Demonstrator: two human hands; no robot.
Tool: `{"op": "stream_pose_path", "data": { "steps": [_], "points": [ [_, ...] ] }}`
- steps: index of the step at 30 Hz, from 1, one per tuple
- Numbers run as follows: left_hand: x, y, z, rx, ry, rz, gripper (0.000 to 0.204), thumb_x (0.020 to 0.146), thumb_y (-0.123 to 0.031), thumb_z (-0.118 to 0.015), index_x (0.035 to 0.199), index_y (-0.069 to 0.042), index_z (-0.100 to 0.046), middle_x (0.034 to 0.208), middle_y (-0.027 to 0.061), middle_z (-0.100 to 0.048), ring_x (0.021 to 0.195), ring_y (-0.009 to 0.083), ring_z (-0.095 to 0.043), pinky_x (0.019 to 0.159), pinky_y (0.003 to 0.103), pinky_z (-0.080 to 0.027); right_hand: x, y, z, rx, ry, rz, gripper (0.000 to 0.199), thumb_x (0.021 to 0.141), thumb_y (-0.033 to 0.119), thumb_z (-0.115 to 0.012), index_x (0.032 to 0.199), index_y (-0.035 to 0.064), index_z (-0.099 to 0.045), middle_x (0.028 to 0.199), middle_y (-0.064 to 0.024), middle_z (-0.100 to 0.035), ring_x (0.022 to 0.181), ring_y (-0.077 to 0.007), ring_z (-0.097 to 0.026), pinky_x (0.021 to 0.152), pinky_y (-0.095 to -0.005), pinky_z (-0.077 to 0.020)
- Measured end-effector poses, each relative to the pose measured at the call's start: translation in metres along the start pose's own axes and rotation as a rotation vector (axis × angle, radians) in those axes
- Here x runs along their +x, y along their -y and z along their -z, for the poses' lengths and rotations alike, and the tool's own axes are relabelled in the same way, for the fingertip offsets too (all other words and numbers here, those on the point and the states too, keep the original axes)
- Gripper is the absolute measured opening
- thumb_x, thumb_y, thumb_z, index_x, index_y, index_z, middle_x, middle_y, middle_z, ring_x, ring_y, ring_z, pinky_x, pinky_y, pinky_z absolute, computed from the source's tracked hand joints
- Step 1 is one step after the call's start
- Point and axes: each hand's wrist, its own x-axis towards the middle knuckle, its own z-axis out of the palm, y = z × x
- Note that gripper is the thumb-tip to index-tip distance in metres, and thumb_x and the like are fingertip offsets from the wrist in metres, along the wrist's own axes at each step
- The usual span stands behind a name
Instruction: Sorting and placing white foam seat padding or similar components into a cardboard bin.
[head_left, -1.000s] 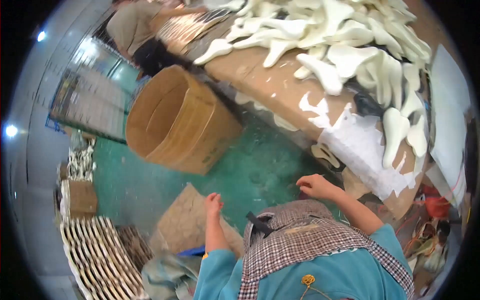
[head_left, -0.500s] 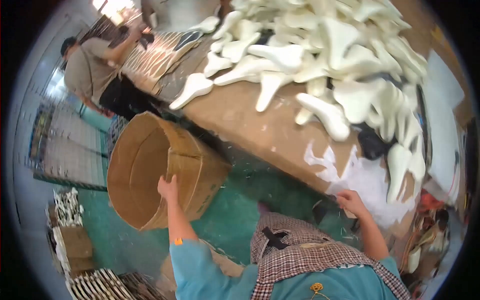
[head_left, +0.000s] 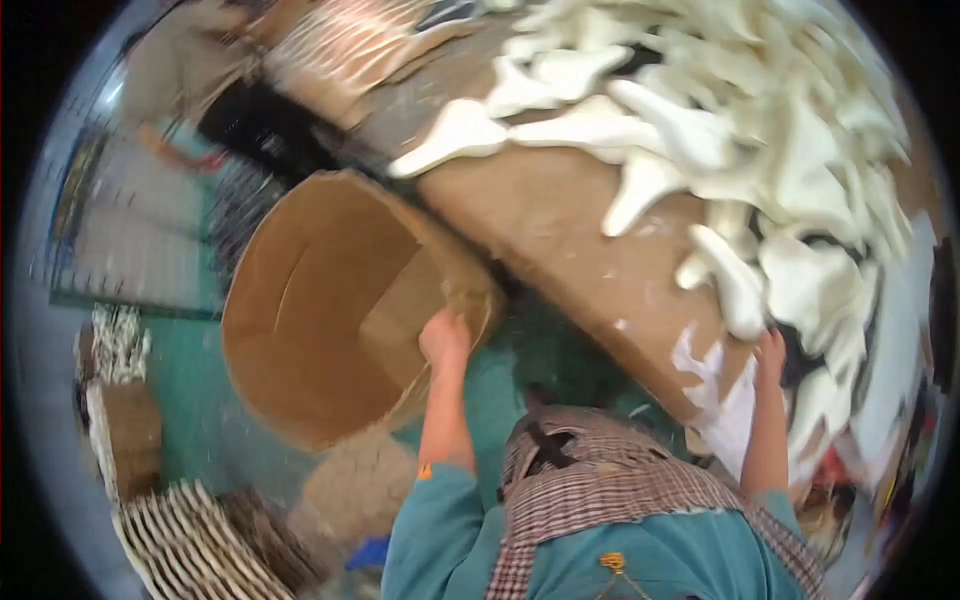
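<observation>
My left hand (head_left: 445, 338) is closed over the near right rim of a large brown cardboard bin (head_left: 330, 290). The bin's wide mouth faces me, and its inside walls show. On the right, my right hand (head_left: 770, 352) reaches over the brown tabletop (head_left: 560, 230). Its fingers are at the rounded lower end of a cream-white moulded piece (head_left: 738, 285), broad at one end and narrower at the other; blur hides whether they grip it. More such pieces (head_left: 800, 150) lie heaped beyond. Torn white paper (head_left: 735, 400) lies under my right forearm.
A person (head_left: 180, 80) in a light top and dark trousers stands at the far left, beside a spread of pale strips (head_left: 345, 45). Stacked pale slats (head_left: 190, 540) and a cardboard box (head_left: 133, 435) stand on the green floor (head_left: 195, 400) at the left.
The view has shifted. My left hand has drawn the bin's rim rightward, and its mouth shows more fully. My right hand has moved from the table's near edge up to the white pieces.
</observation>
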Motion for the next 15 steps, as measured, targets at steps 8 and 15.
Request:
{"op": "stream_pose_path", "data": {
  "steps": [8,15],
  "points": [
    [-0.027,-0.089,0.002,-0.148,0.119,-0.005,0.027,0.075,-0.025,-0.063,0.08,0.002,-0.059,0.067,0.0157,-0.059,0.065,0.0309,-0.058,0.062,0.04,-0.046,-0.007,0.058,-0.037,0.192,0.093,-0.114,0.042,0.08,0.026,-0.063,0.112,0.0024,-0.05,0.098,-0.002,-0.055,0.078,-0.0084,-0.051,0.062,-0.0215,-0.0406],
    [-0.058,-0.186,-0.049,0.11,-0.144,-0.506,0.047,0.068,-0.018,-0.07,0.106,0.004,-0.051,0.099,0.0207,-0.053,0.092,0.0355,-0.05,0.085,0.041,-0.039,0.016,0.058,-0.031,0.46,0.268,-0.382,0.058,0.076,0.033,-0.067,0.122,0.0064,-0.044,0.11,-0.0077,-0.054,0.096,-0.0164,-0.052,0.079,-0.0291,-0.0437]
  ]
}}
